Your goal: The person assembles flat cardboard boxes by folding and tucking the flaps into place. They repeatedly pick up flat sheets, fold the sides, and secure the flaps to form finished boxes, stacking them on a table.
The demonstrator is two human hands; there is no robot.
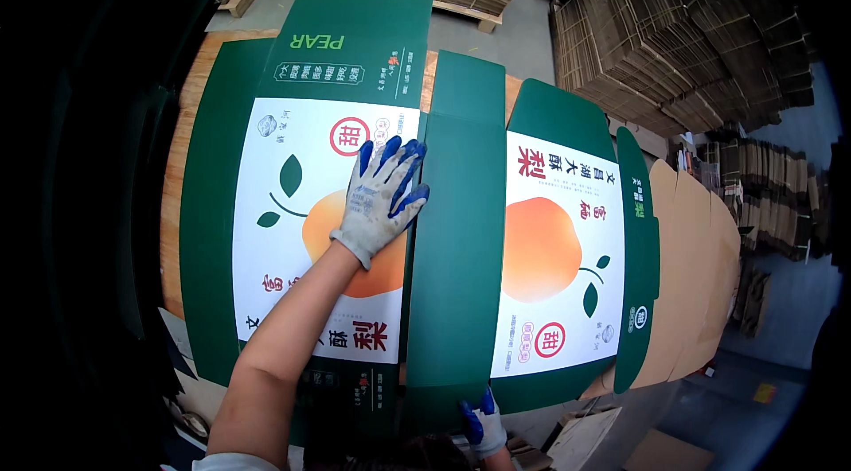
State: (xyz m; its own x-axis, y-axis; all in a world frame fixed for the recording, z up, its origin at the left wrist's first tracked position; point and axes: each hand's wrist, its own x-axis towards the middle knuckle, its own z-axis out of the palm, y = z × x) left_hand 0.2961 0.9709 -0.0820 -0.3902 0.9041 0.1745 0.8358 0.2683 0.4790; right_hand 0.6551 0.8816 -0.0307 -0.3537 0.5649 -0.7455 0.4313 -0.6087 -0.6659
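Observation:
A flat, unfolded pear carton (457,205) lies across the work surface, green with two white panels that each show an orange pear. My left hand (381,198), in a grey-white glove with blue fingertips, rests palm down on the left pear panel, beside the fold of the green middle strip. Its fingers are spread apart. At the near edge of the carton, my right hand (484,425) wears the same kind of glove. Its fingers are closed at the edge of the green flap, and part of the hand is low in the picture.
Bare wooden tabletop (170,232) shows along the carton's left side. Plain brown cardboard (687,267) extends at the right. Tied stacks of flat cardboard (683,37) stand beyond at the far right, with more bundles on a wooden pallet (452,12). Dark green sheets (182,6) rise at the left.

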